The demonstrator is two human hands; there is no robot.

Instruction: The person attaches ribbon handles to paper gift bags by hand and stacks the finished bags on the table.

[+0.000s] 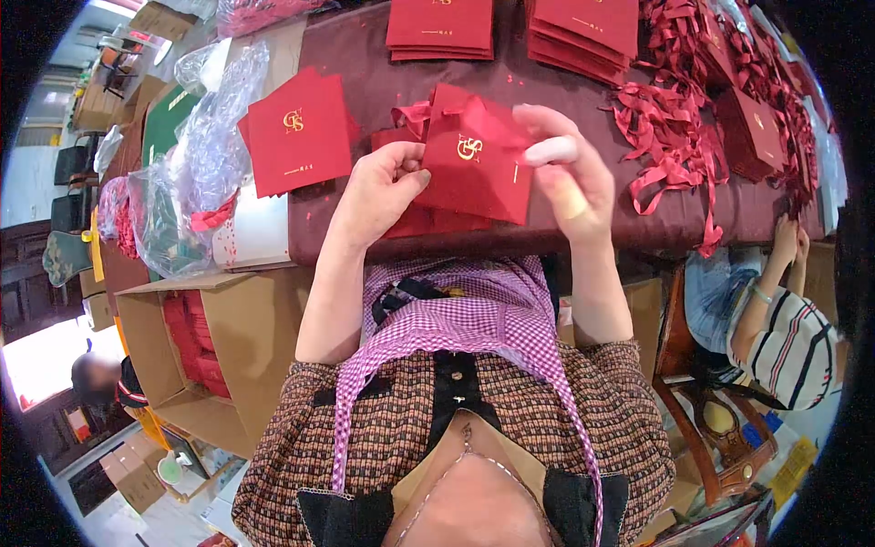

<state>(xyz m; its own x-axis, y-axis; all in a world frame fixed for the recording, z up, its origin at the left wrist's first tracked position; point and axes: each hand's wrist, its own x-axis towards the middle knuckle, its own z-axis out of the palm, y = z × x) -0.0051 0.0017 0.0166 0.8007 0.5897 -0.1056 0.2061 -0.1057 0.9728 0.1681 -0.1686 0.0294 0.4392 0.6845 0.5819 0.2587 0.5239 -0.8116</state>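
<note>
A red card sleeve with gold lettering (474,173) is held up between my two hands, above more red pieces on the dark red tablecloth. My left hand (387,187) pinches its left edge, with fingers curled. At its right side is my right hand (567,169), its thumb and index finger closed at the upper right corner; some fingertips wear white and yellowish coverings. A red ribbon (415,117) shows at the sleeve's upper left. A fanned stack of red sleeves (299,135) lies to the left.
Two stacks of red sleeves (441,27) (583,36) stand at the back. Loose red ribbons (670,137) spread on the right, beside a red pile (752,132). Clear plastic bags (205,137) lie left. An open carton (232,365) stands below; another person (788,337) is at the right.
</note>
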